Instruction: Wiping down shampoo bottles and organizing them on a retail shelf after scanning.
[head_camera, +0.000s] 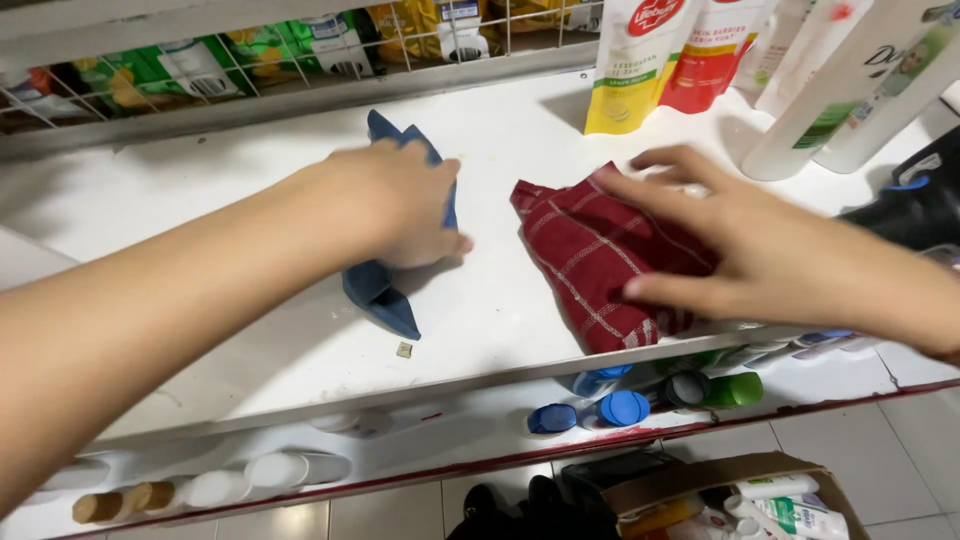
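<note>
My left hand (405, 205) presses down on a blue cloth (385, 290) that lies on a white shelf (250, 200); the cloth shows above and below the hand. My right hand (740, 240) lies flat, fingers spread, on a red checked cloth (585, 265) spread near the shelf's front edge. Both cloths rest flat on the shelf, a hand's width apart.
Refill pouches (640, 60) and white bottles (840, 90) stand at the shelf's back right. A wire rack (300, 50) with packets runs along the back. Bottles with blue and white caps (620, 408) lie on the shelf below. An open cardboard box (740, 495) sits on the tiled floor.
</note>
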